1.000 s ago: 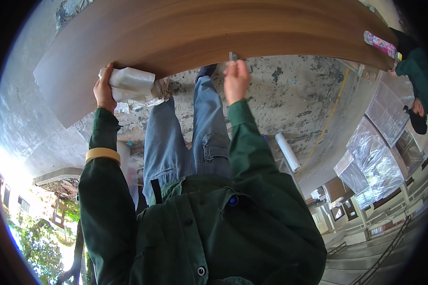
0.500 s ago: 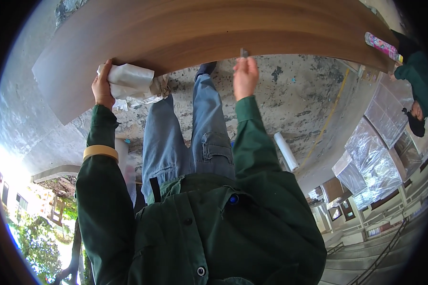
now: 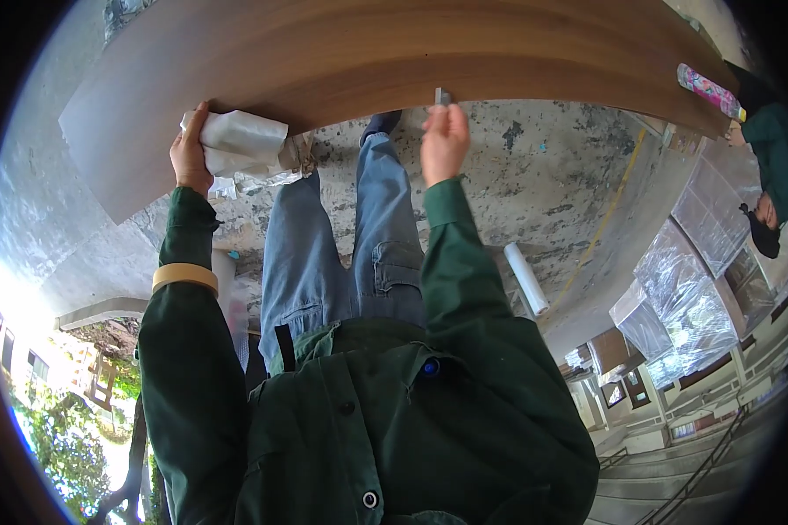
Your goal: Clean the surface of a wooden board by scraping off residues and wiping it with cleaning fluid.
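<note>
A large brown wood-grain board (image 3: 350, 57) spans the top of the view, its near edge curving in front of me. My left hand (image 3: 189, 157) is closed around a crumpled whitish plastic wrapping (image 3: 243, 144), pressed at the board's near edge on the left. What the wrapping contains, if anything, is hidden. With fingers pinched, my right hand (image 3: 446, 142) holds a small flat grey metal piece (image 3: 442, 96), blade-like, against the near edge at the middle. Its exact kind is too small to make out. A tan tape roll (image 3: 186, 278) circles my left sleeve.
A pink patterned spray can (image 3: 707, 87) lies on the board's right end, beside a person in dark green (image 3: 772, 149). On the stained floor lies a white roll (image 3: 526, 280). Plastic-wrapped furniture (image 3: 687, 306) stands at right, with steps and railings below it.
My right hand has shifted slightly left along the board's edge with the metal piece. My left hand stays nearly in place on the wrapping.
</note>
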### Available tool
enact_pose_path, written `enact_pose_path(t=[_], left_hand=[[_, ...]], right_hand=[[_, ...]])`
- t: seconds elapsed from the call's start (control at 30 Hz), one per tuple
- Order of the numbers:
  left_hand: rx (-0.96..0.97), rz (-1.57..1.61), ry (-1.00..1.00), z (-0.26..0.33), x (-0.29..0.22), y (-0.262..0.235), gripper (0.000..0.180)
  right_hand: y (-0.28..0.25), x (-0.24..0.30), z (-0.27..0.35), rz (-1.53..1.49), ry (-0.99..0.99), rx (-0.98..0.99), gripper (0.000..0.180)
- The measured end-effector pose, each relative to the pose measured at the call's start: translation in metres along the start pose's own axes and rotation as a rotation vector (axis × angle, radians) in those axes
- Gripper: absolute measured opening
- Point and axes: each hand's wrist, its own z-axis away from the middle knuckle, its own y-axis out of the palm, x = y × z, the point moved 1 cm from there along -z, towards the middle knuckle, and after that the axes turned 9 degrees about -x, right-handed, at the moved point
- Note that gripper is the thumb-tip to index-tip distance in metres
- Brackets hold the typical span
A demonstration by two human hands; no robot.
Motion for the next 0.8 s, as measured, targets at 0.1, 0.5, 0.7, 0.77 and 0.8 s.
enact_pose_path(t=[0.1, 0.5, 0.7, 0.77, 0.8], left_hand=[[0.009, 0.001, -0.006, -0.001, 0.000, 0.000, 0.045], [0.013, -0.009, -0.013, -0.002, 0.001, 0.004, 0.044], [0.017, 0.016, -0.007, -0.006, 0.001, -0.002, 0.043], [0.007, 0.013, -0.023, -0.003, 0.002, -0.004, 0.043], [0.012, 0.016, -0.019, -0.004, 0.002, -0.003, 0.043]], right_hand=[[0.025, -0.001, 0.032, 0.204, -0.206, 0.119, 0.015], [0.025, -0.003, 0.030, 0.102, -0.069, 0.092, 0.014], [0.001, -0.007, 0.000, -0.074, -0.006, 0.075, 0.018], [-0.003, 0.004, -0.006, -0.145, 0.058, -0.019, 0.017], [-0.002, 0.004, -0.008, -0.144, 0.047, -0.040, 0.016]])
